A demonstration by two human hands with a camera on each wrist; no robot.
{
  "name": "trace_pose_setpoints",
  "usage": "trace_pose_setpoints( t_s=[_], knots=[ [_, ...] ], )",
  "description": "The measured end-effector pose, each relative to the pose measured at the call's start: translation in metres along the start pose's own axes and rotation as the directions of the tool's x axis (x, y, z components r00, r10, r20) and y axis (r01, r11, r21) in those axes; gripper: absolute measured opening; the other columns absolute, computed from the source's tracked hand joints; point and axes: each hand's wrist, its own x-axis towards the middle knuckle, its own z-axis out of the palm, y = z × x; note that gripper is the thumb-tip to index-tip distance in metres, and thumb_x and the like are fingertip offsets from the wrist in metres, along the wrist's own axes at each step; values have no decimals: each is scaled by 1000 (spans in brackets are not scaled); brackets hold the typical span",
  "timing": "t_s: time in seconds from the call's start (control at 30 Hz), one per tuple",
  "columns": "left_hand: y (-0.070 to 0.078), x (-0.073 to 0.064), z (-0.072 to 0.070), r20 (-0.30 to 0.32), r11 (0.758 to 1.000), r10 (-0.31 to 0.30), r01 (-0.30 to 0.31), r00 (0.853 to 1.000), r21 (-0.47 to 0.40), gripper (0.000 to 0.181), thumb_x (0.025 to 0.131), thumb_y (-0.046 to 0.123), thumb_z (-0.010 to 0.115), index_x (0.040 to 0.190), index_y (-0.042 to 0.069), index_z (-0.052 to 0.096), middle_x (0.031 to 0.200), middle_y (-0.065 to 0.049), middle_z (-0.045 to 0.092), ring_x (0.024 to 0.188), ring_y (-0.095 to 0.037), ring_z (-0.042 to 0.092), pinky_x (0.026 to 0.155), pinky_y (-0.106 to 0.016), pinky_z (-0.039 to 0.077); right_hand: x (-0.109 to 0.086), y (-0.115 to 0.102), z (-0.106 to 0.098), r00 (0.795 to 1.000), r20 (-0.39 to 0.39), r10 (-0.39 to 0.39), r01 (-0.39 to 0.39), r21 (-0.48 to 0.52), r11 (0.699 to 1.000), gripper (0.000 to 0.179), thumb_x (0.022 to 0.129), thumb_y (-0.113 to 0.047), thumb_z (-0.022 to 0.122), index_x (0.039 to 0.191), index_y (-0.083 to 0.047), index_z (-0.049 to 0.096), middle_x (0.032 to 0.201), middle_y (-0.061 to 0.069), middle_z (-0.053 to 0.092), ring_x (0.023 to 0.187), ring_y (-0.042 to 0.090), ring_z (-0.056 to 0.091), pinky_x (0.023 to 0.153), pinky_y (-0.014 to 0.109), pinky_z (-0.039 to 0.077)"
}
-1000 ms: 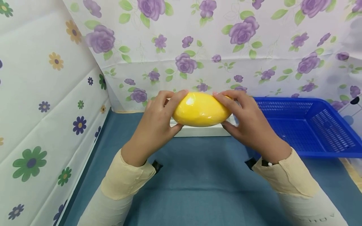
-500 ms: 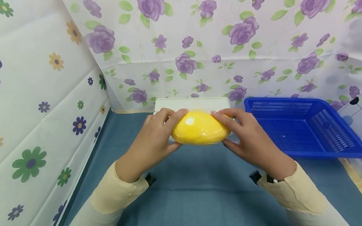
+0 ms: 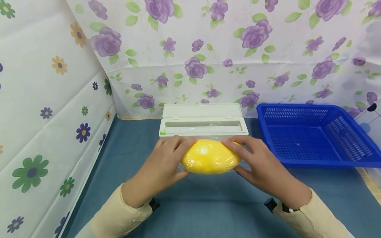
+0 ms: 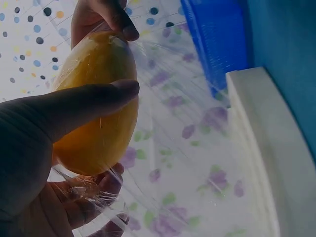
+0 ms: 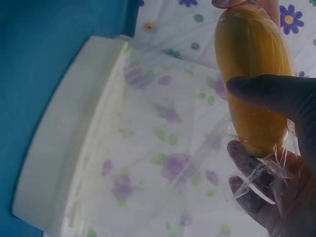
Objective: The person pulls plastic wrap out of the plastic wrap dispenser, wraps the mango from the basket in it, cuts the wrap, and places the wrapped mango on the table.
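Between both hands is a smooth yellow oval fruit (image 3: 210, 157), shaped like a mango, with shiny clear cling film (image 4: 173, 84) over it. My left hand (image 3: 162, 162) grips its left end, thumb on the near side and fingers over the top. The right hand (image 3: 265, 168) holds the opposite end in the same way. In the left wrist view, film is bunched around the fingers and stretches away from the fruit toward the white cling film dispenser (image 3: 205, 111). The dispenser's lid stands raised, and a pale roll (image 3: 193, 129) lies inside it, just beyond the hands.
A blue perforated plastic basket (image 3: 297, 143) stands to the right of the dispenser. Blue-green cloth (image 3: 214, 208) covers the table. Flower-printed sheets (image 3: 178, 49) rise at the back and along the left side. A small green tab (image 3: 162, 132) sits at the dispenser's left front.
Both hands have drawn the fruit back toward the body, lower in the head view. The dispenser behind, largely hidden before, now shows its raised lid and roll.
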Motion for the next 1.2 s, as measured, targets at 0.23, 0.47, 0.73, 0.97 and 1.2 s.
trace_pose_setpoints(
  t_s=[0.23,0.47,0.73,0.97,1.2],
  knots=[
    [2,-14,19,79,1000,9,-8,997,-6,86,70,33,94,141,17,49,111,-2,61,100,-17,62,90,-46,49,-19,-3,19,999,51,15,-16,25,1000,101,67,-4,93,153,-22,44,135,7,57,116,28,58,92,51,53],
    [2,-26,38,145,1000,4,-3,989,-5,85,72,37,92,142,19,48,108,0,60,97,-15,60,91,-44,49,-35,-5,37,990,129,63,-66,18,998,105,69,-11,94,156,-27,38,139,2,55,121,24,56,98,53,50],
    [0,-34,52,200,999,-16,24,980,-38,85,73,35,91,143,20,46,111,0,60,100,-15,60,93,-45,49,-46,-5,55,982,154,110,-110,-9,994,107,68,-16,95,157,-21,37,136,5,59,120,25,59,98,53,51],
    [-4,-37,67,271,996,-60,74,961,-42,82,78,39,86,146,19,46,114,0,62,102,-14,60,94,-43,46,-52,-1,68,963,208,169,-172,-4,985,96,73,-22,93,154,-22,41,140,4,55,120,23,61,98,47,54],
    [-10,-39,82,315,994,-89,105,945,-34,82,77,42,86,146,18,48,117,-2,65,106,-17,62,90,-41,42,-53,6,86,947,239,216,-228,25,973,87,75,-21,91,149,-20,45,140,4,51,117,19,62,97,38,56]
  ],
)
